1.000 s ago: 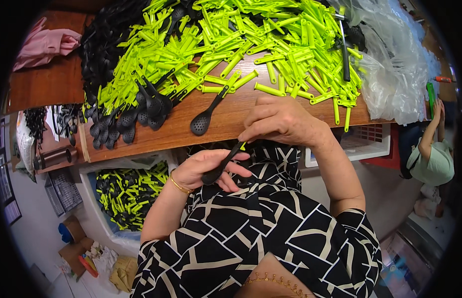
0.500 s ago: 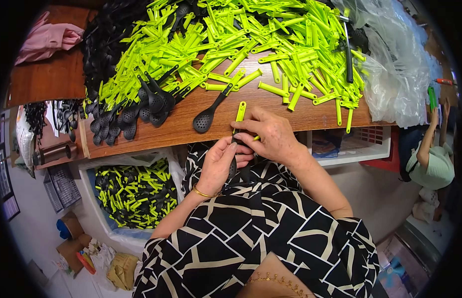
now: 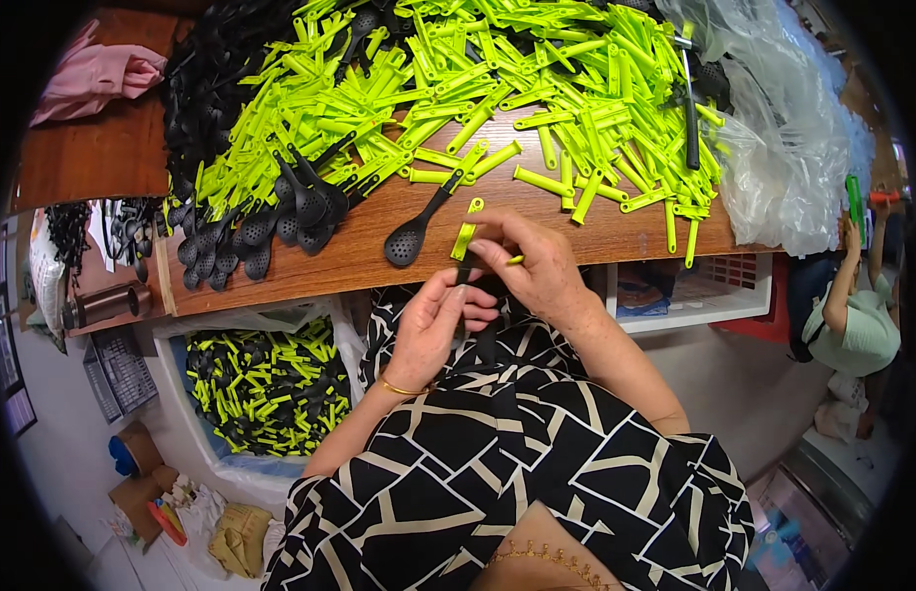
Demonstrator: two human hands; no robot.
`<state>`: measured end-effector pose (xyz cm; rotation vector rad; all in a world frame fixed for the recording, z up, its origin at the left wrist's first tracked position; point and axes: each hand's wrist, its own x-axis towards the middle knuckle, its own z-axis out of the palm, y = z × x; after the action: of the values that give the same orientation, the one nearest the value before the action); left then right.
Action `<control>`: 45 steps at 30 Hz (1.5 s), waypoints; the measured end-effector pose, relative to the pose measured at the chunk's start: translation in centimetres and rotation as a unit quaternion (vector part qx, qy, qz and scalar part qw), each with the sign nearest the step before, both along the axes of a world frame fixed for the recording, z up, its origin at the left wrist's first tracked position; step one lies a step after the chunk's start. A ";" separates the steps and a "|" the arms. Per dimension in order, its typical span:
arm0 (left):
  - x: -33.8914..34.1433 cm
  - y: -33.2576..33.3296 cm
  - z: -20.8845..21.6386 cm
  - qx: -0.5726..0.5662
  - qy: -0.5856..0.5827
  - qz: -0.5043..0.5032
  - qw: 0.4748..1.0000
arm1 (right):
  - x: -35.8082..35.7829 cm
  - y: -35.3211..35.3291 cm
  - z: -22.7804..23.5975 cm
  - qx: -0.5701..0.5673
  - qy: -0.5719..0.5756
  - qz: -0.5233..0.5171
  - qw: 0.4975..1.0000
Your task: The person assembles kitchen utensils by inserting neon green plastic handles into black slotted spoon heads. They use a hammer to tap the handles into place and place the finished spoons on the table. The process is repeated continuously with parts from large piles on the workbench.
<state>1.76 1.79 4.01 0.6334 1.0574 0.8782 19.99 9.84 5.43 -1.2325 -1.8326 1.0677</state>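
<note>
At the table's front edge, my left hand (image 3: pixel 430 330) is closed round a black spoon, its bowl mostly hidden by my fingers. A lime green handle (image 3: pixel 466 234) sits on the spoon's black shaft (image 3: pixel 464 273) and points away from me. My right hand (image 3: pixel 537 264) pinches beside that handle with thumb and fingertips. From the same hand's curled fingers pokes the tip of another lime green piece (image 3: pixel 517 260). Just left of the held handle, a black perforated spoon (image 3: pixel 407 241) lies on the wooden table (image 3: pixel 325 264), its shaft end touching a green handle (image 3: pixel 471 158).
A big heap of lime green handles (image 3: pixel 576 98) covers the table's far part. Black perforated spoons (image 3: pixel 305 197) lie at its left. A hammer-like tool (image 3: pixel 691 128) rests by clear plastic bags (image 3: pixel 783 148). Below left stands a bin (image 3: pixel 222 463) of green-and-black pieces; another person (image 3: pixel 852 325) is at far right.
My right hand has shifted slightly right along the green handle, uncovering more of it. The handle has moved a little left. My left hand keeps its hold on the spoon.
</note>
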 end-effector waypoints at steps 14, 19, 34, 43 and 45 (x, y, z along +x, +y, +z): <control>-2.7 0.8 1.5 0.319 0.423 -0.050 0.847 | 1.4 5.1 2.3 0.217 -0.195 0.216 0.932; -2.5 1.3 2.0 0.317 0.426 -0.053 0.846 | 2.1 5.0 3.2 0.307 -0.146 0.241 0.909; -2.9 1.0 1.7 0.335 0.391 -0.103 0.851 | 3.1 3.5 3.1 0.126 -0.101 0.273 0.948; -3.2 0.2 1.5 0.321 0.388 -0.102 0.858 | 2.3 2.2 3.4 0.118 -0.131 0.256 0.950; -3.2 0.2 1.4 0.331 0.393 -0.100 0.852 | 2.3 2.3 3.3 0.106 -0.117 0.271 0.949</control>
<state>-1.46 2.01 5.44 1.7658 1.3650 0.8012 22.26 12.10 8.76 -0.7651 -2.4882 0.9922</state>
